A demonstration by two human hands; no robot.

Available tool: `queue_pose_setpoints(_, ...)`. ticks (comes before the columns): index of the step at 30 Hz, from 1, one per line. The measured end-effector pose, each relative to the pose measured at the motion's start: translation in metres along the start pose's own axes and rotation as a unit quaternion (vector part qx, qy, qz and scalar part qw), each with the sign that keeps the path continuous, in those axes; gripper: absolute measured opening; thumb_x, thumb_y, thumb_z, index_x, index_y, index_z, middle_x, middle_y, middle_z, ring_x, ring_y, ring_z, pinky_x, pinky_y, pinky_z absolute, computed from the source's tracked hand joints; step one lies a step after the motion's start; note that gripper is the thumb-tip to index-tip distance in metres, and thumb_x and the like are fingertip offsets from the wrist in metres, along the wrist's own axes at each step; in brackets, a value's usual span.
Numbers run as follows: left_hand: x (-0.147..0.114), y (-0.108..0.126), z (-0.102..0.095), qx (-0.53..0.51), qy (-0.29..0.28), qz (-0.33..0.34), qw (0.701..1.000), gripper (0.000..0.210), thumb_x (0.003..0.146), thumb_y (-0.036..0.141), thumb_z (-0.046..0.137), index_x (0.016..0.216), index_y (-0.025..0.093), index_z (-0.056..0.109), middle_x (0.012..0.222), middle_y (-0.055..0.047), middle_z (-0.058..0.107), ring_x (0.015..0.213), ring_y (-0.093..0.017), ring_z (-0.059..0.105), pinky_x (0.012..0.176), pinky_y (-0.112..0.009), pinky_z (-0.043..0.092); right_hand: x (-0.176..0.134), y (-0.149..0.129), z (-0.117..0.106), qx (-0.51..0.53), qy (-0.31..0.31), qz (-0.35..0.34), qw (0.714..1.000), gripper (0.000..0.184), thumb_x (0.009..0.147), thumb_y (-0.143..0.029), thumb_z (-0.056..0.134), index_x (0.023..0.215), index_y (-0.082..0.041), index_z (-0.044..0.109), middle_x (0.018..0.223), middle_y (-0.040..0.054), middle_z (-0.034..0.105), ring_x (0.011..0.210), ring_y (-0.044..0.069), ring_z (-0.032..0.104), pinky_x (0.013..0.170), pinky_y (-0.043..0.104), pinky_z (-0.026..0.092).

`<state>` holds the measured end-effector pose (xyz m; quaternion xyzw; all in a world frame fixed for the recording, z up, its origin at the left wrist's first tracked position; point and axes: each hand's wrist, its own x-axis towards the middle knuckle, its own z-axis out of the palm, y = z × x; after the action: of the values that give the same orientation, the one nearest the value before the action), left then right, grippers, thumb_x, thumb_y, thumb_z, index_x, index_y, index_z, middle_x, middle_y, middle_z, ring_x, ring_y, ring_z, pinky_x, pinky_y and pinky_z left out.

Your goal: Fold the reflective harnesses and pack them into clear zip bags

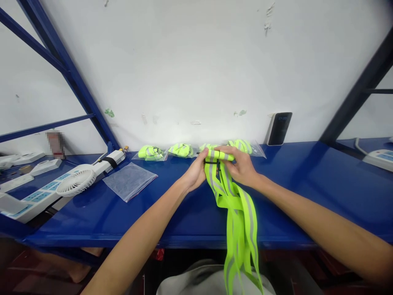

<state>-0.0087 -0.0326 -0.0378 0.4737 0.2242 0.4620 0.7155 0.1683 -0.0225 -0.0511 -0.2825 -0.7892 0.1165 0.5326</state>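
A neon-yellow reflective strap point(235, 205) with grey stripes hangs from both hands, its loose loops trailing over the table's front edge. My left hand point(196, 170) is closed around the left end of its folded top part. On the other end, my right hand point(239, 166) grips with fingers over the top. A black buckle or slider shows just under the fold. Behind the hands, several clear bags with bundled yellow straps point(181, 150) lie along the wall; one is partly hidden by my hands. To the left, a flat clear zip bag point(130, 181) rests on the table.
The blue table point(285, 184) meets a white wall. At left are a long power strip point(46, 192), a white handheld fan point(76, 183) and a blue metal frame point(76, 82). A phone-like device point(279, 128) leans on the wall; another power strip point(380, 159) sits far right.
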Motion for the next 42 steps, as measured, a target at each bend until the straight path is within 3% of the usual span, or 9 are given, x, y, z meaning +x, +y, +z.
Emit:
queue_pose_setpoints(6, 0.004, -0.016, -0.006, -0.005, 0.081, -0.005, 0.997, 0.039, 0.083, 0.051, 0.059, 0.089, 0.013, 0.065, 0.063, -0.004, 0.063, 0.058, -0.015, 0.059, 0.066, -0.03, 0.05, 0.001, -0.005, 0.006, 0.028, -0.002, -0.008, 1.0, 0.043, 0.07, -0.002, 0.047, 0.101, -0.027, 0.062, 0.125, 0.0062, 0.062, 0.119, 0.027, 0.057, 0.102, 0.05, 0.044)
queue_pose_setpoints(11, 0.005, -0.017, -0.009, -0.016, 0.1, 0.009, 0.995, 0.028, 0.083, 0.037, 0.062, 0.084, 0.009, 0.065, 0.064, -0.006, 0.066, 0.058, -0.015, 0.061, 0.065, -0.029, 0.053, 0.005, -0.011, 0.006, 0.09, -0.022, 0.133, 0.987, 0.044, 0.067, -0.007, 0.056, 0.105, -0.028, 0.063, 0.145, 0.0049, 0.043, 0.139, 0.03, 0.037, 0.111, 0.053, 0.033)
queue_pose_setpoints(14, 0.007, -0.017, -0.013, 0.005, 0.1, 0.014, 0.995, 0.027, 0.081, 0.035, 0.064, 0.083, 0.008, 0.066, 0.065, -0.008, 0.067, 0.057, -0.016, 0.062, 0.064, -0.031, 0.053, 0.007, -0.014, 0.007, 0.164, -0.025, 0.216, 0.962, 0.06, 0.072, -0.017, 0.062, 0.128, -0.035, 0.052, 0.152, 0.0034, 0.035, 0.14, 0.031, 0.035, 0.105, 0.05, 0.042)
queue_pose_setpoints(17, 0.008, -0.017, -0.014, 0.012, 0.093, 0.026, 0.995, 0.028, 0.08, 0.035, 0.065, 0.088, 0.008, 0.066, 0.069, -0.009, 0.07, 0.062, -0.019, 0.065, 0.068, -0.034, 0.055, 0.009, -0.018, 0.011, 0.24, 0.044, 0.303, 0.921, 0.074, 0.07, -0.025, 0.071, 0.137, -0.037, 0.041, 0.147, 0.0072, 0.041, 0.118, 0.029, 0.057, 0.09, 0.045, 0.053)
queue_pose_setpoints(20, 0.008, -0.015, -0.015, 0.018, 0.086, 0.053, 0.995, 0.032, 0.078, 0.036, 0.068, 0.093, 0.009, 0.067, 0.076, -0.01, 0.072, 0.077, -0.025, 0.07, 0.078, -0.038, 0.056, 0.011, -0.023, 0.013, 0.339, 0.059, 0.364, 0.865, 0.085, 0.066, -0.025, 0.079, 0.139, -0.031, 0.037, 0.107, 0.0053, 0.065, 0.078, 0.022, 0.067, 0.078, 0.042, 0.057)
queue_pose_setpoints(22, 0.008, -0.012, -0.017, 0.027, 0.075, 0.075, 0.994, 0.036, 0.076, 0.037, 0.071, 0.098, 0.009, 0.067, 0.085, -0.011, 0.074, 0.087, -0.027, 0.07, 0.084, -0.039, 0.055, 0.013, -0.025, 0.011, 0.385, 0.021, 0.37, 0.845, 0.068, 0.068, -0.027, 0.081, 0.127, -0.026, 0.049, 0.084, 0.0011, 0.066, 0.067, 0.019, 0.065, 0.074, 0.04, 0.058)
queue_pose_setpoints(26, 0.005, -0.008, -0.025, 0.061, 0.042, 0.099, 0.992, 0.046, 0.076, 0.039, 0.075, 0.112, 0.014, 0.065, 0.106, -0.012, 0.073, 0.103, -0.028, 0.068, 0.091, -0.038, 0.053, 0.016, -0.027, 0.003, 0.391, -0.029, 0.337, 0.856, 0.034, 0.072, -0.031, 0.079, 0.099, -0.022, 0.061, 0.087, 0.0029, 0.068, 0.073, 0.02, 0.067, 0.074, 0.038, 0.058)
queue_pose_setpoints(38, 0.002, -0.006, -0.031, 0.163, 0.039, 0.062, 0.984, 0.068, 0.076, 0.045, 0.076, 0.136, 0.031, 0.048, 0.124, -0.009, 0.066, 0.09, -0.025, 0.071, 0.068, -0.033, 0.058, 0.016, -0.027, -0.005, 0.342, -0.048, 0.313, 0.885, 0.039, 0.076, -0.023, 0.073, 0.111, -0.026, 0.056, 0.106, 0.004, 0.069, 0.093, 0.022, 0.068, 0.083, 0.041, 0.058)
queue_pose_setpoints(42, 0.003, -0.006, -0.03, 0.173, 0.051, 0.098, 0.979, 0.065, 0.075, 0.041, 0.078, 0.133, 0.026, 0.052, 0.121, -0.008, 0.068, 0.101, -0.026, 0.068, 0.085, -0.036, 0.055, 0.017, -0.027, -0.006, 0.374, -0.056, 0.337, 0.862, 0.044, 0.077, -0.023, 0.072, 0.115, -0.029, 0.053, 0.117, 0.0028, 0.067, 0.101, 0.023, 0.067, 0.082, 0.041, 0.059)
